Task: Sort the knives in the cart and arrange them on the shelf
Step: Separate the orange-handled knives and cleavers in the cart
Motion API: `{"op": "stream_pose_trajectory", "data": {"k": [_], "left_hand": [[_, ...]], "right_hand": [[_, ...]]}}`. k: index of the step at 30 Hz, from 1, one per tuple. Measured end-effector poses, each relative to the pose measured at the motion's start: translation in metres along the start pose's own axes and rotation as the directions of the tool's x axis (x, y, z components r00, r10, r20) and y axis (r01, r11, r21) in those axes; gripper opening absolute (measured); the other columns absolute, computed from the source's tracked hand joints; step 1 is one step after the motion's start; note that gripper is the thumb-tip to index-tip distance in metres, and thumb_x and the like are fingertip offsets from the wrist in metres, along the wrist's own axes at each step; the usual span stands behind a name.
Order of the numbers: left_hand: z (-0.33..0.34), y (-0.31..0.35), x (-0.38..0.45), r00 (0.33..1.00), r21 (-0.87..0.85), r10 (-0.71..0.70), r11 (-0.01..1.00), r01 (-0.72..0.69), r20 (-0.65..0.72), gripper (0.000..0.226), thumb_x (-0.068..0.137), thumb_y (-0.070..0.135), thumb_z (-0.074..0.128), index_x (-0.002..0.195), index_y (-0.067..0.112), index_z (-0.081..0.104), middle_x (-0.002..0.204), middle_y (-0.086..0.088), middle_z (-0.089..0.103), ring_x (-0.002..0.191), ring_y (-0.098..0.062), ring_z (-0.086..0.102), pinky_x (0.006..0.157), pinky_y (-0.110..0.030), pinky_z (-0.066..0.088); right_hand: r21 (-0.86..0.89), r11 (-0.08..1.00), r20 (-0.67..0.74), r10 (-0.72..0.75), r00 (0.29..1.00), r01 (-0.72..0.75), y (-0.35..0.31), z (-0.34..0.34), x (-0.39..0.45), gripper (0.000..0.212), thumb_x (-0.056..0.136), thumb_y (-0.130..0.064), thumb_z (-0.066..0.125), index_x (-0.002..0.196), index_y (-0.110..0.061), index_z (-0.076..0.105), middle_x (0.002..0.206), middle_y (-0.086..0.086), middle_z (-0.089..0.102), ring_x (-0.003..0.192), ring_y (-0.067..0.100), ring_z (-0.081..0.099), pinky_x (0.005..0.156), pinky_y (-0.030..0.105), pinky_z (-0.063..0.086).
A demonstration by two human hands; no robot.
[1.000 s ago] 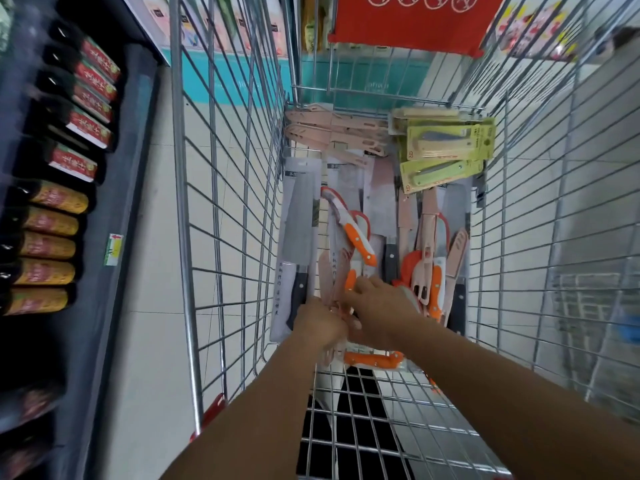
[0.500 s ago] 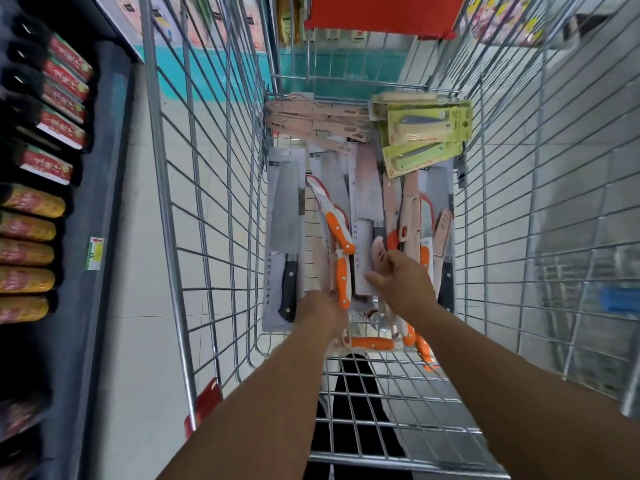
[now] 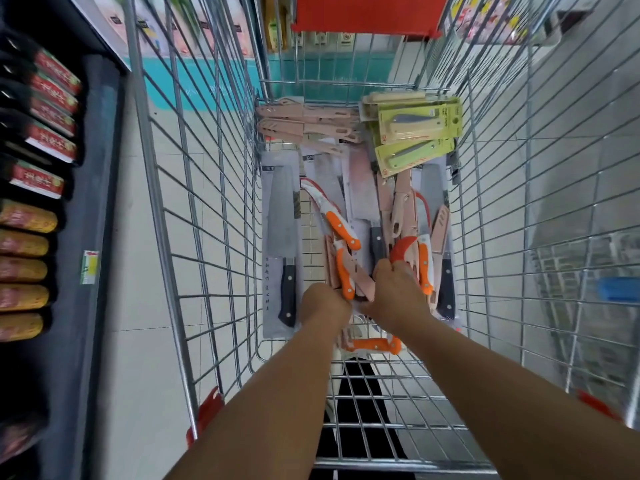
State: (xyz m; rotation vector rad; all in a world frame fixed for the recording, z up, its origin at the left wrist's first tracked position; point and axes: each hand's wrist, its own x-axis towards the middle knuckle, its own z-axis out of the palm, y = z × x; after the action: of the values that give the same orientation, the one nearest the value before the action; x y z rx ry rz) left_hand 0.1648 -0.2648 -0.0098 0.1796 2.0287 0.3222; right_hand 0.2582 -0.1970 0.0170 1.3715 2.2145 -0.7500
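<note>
Our right hand (image 3: 398,296) has its fingers (image 3: 384,268) curled down over the near ends of the pale pink sheathed knives (image 3: 394,209) in the middle of the pile; looks like a grip, but we can't tell which item is actually pinched. Our left hand (image 3: 325,303) sits just beside it, knuckles up, fingers hidden underneath, so we can't tell if they're closed on anything; it's touching the near end of an orange-handled knife in a white sheath (image 3: 344,271). Outward from there: a second orange-handled knife (image 3: 341,226) lies diagonally across the carded items, another orange handle (image 3: 374,344) lies crosswise right below the wrists, one more (image 3: 424,268) stands to the right of our right hand. Large steel cleaver with black handle on a white card (image 3: 282,244) lies flat along the left wall of the silver wire shopping cart (image 3: 207,237); more carded cleavers (image 3: 360,188) sit under the pile. At the far end, a stack of pink sheathed knives (image 3: 308,123) lying crosswise, and green-carded folding knives (image 3: 419,124) next to them. Progress call: early. Far-end groups look roughly bunched by type, the near-middle is mixed. Everything visible sits in the cart; none of our knives show on a shelf. Dark shelf (image 3: 86,168) at left holds only bottles (image 3: 45,133). Left: finish grouping, then shelve all.
</note>
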Motion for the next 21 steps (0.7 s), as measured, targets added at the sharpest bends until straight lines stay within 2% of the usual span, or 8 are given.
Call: {"op": "stream_pose_trajectory", "data": {"k": [2,6,8,11,13,15,18,21], "left_hand": [[-0.007,-0.002,0.001,0.999,-0.036,-0.036,0.999,0.035,-0.014,0.019,0.085,0.021,0.066,0.099,0.009,0.063,0.100,-0.010,0.068,0.083,-0.024,0.064,0.062,-0.027,0.049],[-0.022,-0.007,0.004,0.999,-0.061,-0.039,0.997,0.038,-0.009,0.045,0.088,0.008,0.059,0.129,0.002,0.042,0.120,-0.014,0.060,0.105,-0.031,0.060,0.084,-0.036,0.053],[-0.031,-0.010,0.001,1.000,-0.040,-0.021,0.999,0.021,-0.005,0.042,0.090,0.005,0.054,0.130,0.001,0.040,0.122,-0.013,0.057,0.109,-0.032,0.057,0.084,-0.035,0.050],[-0.041,-0.014,-0.005,0.999,-0.072,0.005,0.997,-0.008,-0.044,0.038,0.091,0.003,0.048,0.129,0.003,0.043,0.121,-0.014,0.058,0.103,-0.030,0.057,0.079,-0.034,0.049],[-0.046,-0.012,-0.012,0.996,-0.119,0.019,0.992,-0.029,-0.084,0.029,0.094,0.003,0.042,0.123,0.005,0.043,0.111,-0.010,0.056,0.095,-0.028,0.054,0.077,-0.035,0.049],[-0.052,-0.008,-0.019,0.992,-0.183,0.059,0.980,-0.079,-0.112,0.021,0.097,0.007,0.039,0.116,0.008,0.047,0.099,-0.007,0.052,0.092,-0.027,0.054,0.075,-0.033,0.046],[-0.060,0.005,-0.030,0.984,-0.298,0.161,0.938,-0.175,-0.073,0.015,0.096,0.013,0.042,0.098,0.010,0.056,0.089,-0.010,0.063,0.078,-0.024,0.059,0.062,-0.032,0.046],[-0.070,0.023,-0.043,0.970,-0.461,0.241,0.864,-0.200,0.031,0.016,0.097,0.023,0.050,0.102,0.012,0.060,0.100,-0.017,0.068,0.079,-0.026,0.064,0.057,-0.028,0.047]], "right_hand": [[-0.072,0.997,-0.037,-0.002,0.999,0.000,-0.006,0.006,-0.001,0.056,0.080,-0.027,0.073,0.121,-0.011,0.039,0.124,0.010,0.041,0.112,0.026,0.046,0.078,0.031,0.041],[-0.072,0.997,-0.093,-0.029,0.995,0.022,-0.010,0.010,0.002,0.040,0.085,-0.011,0.063,0.120,-0.012,0.045,0.122,0.013,0.042,0.109,0.029,0.049,0.082,0.033,0.046],[0.047,0.999,-0.115,-0.014,0.993,0.020,-0.008,0.012,0.002,0.024,0.089,-0.021,0.060,0.110,-0.013,0.053,0.114,0.012,0.046,0.103,0.028,0.051,0.085,0.035,0.047],[0.261,0.965,-0.116,0.063,0.991,-0.030,-0.004,0.007,0.003,0.024,0.090,-0.041,0.059,0.084,-0.017,0.063,0.094,0.005,0.055,0.080,0.020,0.055,0.071,0.030,0.047],[0.298,0.954,-0.077,0.047,0.996,-0.022,-0.005,-0.004,0.005,0.021,0.088,-0.036,0.064,0.075,-0.020,0.061,0.077,0.001,0.060,0.068,0.017,0.056,0.058,0.025,0.041],[0.364,0.931,-0.062,0.002,0.998,0.021,-0.011,-0.020,0.006,0.020,0.091,-0.031,0.060,0.076,-0.019,0.057,0.069,-0.002,0.057,0.065,0.018,0.054,0.058,0.026,0.040],[0.705,0.709,-0.073,0.048,0.996,0.018,-0.027,-0.048,0.008,0.020,0.093,-0.027,0.059,0.074,-0.020,0.059,0.063,0.000,0.053,0.058,0.020,0.051,0.060,0.034,0.044],[0.862,0.507,-0.049,0.109,0.993,-0.013,-0.047,-0.074,0.009,0.019,0.095,-0.026,0.058,0.079,-0.020,0.064,0.069,0.006,0.058,0.058,0.019,0.055,0.058,0.031,0.048]]}}
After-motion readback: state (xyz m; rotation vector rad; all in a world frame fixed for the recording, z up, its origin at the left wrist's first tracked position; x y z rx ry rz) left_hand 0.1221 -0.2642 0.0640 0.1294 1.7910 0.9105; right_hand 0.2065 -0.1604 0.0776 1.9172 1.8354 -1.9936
